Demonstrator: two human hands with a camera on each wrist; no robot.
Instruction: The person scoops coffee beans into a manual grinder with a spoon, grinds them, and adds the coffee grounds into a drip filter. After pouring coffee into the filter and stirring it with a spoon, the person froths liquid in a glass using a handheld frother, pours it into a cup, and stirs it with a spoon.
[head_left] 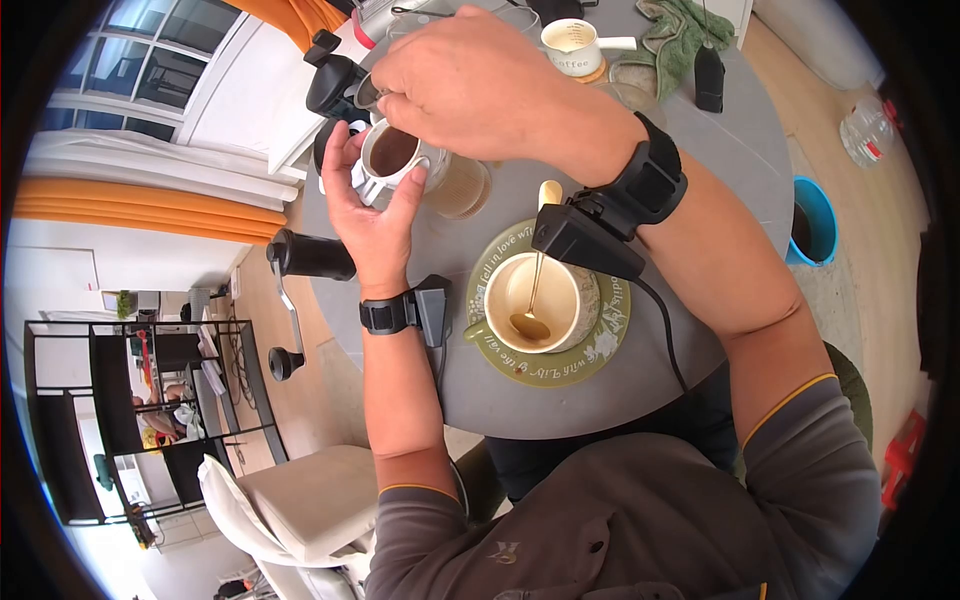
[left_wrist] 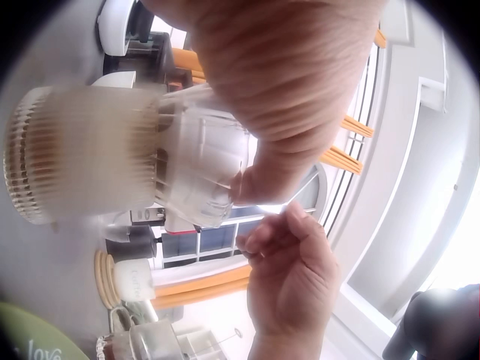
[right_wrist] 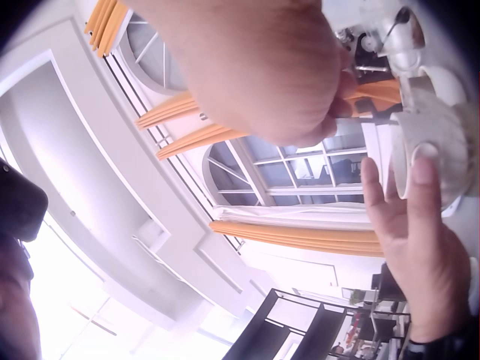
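Note:
My left hand [head_left: 378, 228] holds a white dripper [head_left: 374, 188] by its sides, fingers and thumb spread round it, with dark brown contents [head_left: 393, 153] inside. In the left wrist view the dripper sits on a ribbed glass vessel [left_wrist: 90, 154]. Just above the rim, my right hand [head_left: 470, 85] pinches a thin metal utensil [head_left: 368, 92]; its far end is partly hidden by the fingers. In the right wrist view the left thumb [right_wrist: 425, 169] rests against the white rim.
A cream mug [head_left: 575, 300] with a gold spoon [head_left: 530, 325] stands on a green plate [head_left: 485, 350] near me. A black grinder [head_left: 315, 256] lies at the table's left edge. Further back are a white coffee pot [head_left: 570, 48], a green cloth [head_left: 665, 45] and a black stand [head_left: 335, 85].

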